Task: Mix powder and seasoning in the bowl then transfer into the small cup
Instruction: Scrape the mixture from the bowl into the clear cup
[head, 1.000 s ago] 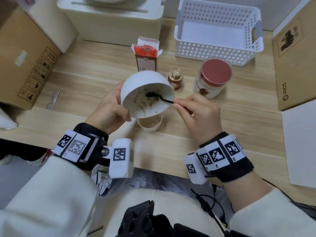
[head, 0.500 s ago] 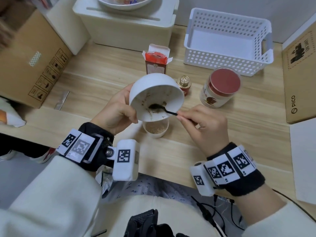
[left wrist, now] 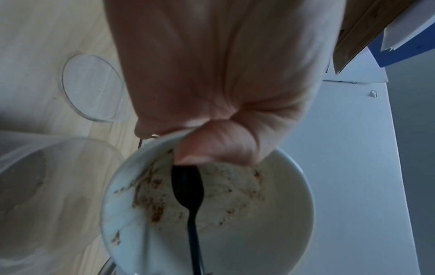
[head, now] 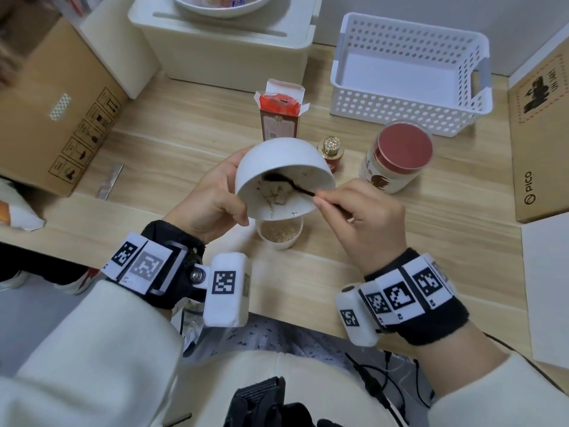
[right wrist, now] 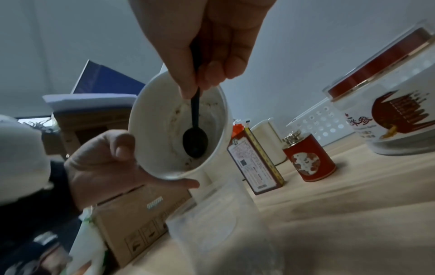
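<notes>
My left hand (head: pixel 212 198) grips the white bowl (head: pixel 277 158) by its rim, thumb inside, and holds it tipped steeply toward me above the small clear cup (head: pixel 279 234). The cup stands on the wooden table and holds brownish powder. Brown residue clings to the bowl's inner wall (left wrist: pixel 212 214). My right hand (head: pixel 366 217) pinches the handle of a black plastic spoon (head: pixel 288 181), whose scoop lies against the inside of the bowl (right wrist: pixel 195 141). In the right wrist view the cup (right wrist: pixel 212 223) is blurred, just under the bowl's lower rim.
Behind the bowl stand an open red-topped carton (head: pixel 280 118), a small red jar with a gold cap (head: pixel 332 151) and a big jar with a red lid (head: pixel 397 158). A white basket (head: pixel 409 72) sits at the back right, cardboard boxes (head: pixel 46 118) on both sides. A clear lid (left wrist: pixel 92 87) lies on the table.
The bowl has tipped further toward me over the cup. The spoon's scoop has moved across the inside of the bowl, and more powder lies in the cup.
</notes>
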A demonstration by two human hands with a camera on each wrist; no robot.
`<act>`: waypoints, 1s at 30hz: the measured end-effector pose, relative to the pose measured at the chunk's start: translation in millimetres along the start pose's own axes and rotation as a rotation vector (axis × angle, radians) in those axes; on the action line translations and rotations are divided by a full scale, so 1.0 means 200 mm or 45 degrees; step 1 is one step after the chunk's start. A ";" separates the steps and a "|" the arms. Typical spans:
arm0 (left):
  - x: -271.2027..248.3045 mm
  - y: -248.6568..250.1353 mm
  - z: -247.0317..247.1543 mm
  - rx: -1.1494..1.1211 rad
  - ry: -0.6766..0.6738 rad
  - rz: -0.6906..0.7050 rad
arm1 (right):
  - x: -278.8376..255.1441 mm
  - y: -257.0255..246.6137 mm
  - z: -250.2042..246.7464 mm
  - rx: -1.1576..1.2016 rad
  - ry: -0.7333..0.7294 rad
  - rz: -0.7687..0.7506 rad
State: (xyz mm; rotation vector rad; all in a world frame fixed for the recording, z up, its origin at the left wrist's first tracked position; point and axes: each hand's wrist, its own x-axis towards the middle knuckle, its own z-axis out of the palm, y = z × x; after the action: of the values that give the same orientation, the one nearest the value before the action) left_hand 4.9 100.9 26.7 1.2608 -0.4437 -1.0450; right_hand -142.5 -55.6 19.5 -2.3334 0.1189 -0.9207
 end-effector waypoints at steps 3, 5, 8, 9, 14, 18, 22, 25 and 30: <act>0.00 0.00 0.00 -0.002 -0.011 0.027 | -0.05 0.01 0.00 0.026 -0.135 0.001; -0.01 0.00 0.00 -0.019 -0.023 0.052 | -0.10 0.01 -0.02 0.049 -0.159 0.023; -0.02 -0.02 0.01 -0.013 -0.022 0.077 | -0.11 -0.01 -0.04 0.037 -0.046 0.014; -0.03 -0.03 0.01 0.006 -0.035 0.084 | -0.10 -0.01 -0.04 0.014 -0.012 0.009; -0.05 -0.05 0.03 0.142 -0.106 0.140 | -0.15 0.02 -0.03 -0.011 -0.074 0.018; -0.06 -0.07 0.02 0.117 -0.083 0.161 | -0.22 0.00 -0.06 0.028 -0.042 0.033; -0.06 -0.10 0.03 0.134 -0.086 0.171 | -0.17 0.00 -0.04 0.000 -0.006 0.033; -0.05 -0.10 0.04 0.077 -0.085 0.173 | -0.20 0.01 -0.04 0.008 -0.076 0.046; -0.05 -0.06 0.05 -0.032 -0.070 0.123 | -0.14 -0.01 -0.08 -0.016 -0.005 -0.003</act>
State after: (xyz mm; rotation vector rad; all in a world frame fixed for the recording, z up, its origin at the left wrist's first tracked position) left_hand -12.3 104.0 20.4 1.1792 -0.5276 -1.0023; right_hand -172.9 -54.2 13.0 -2.3472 0.1211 -0.9192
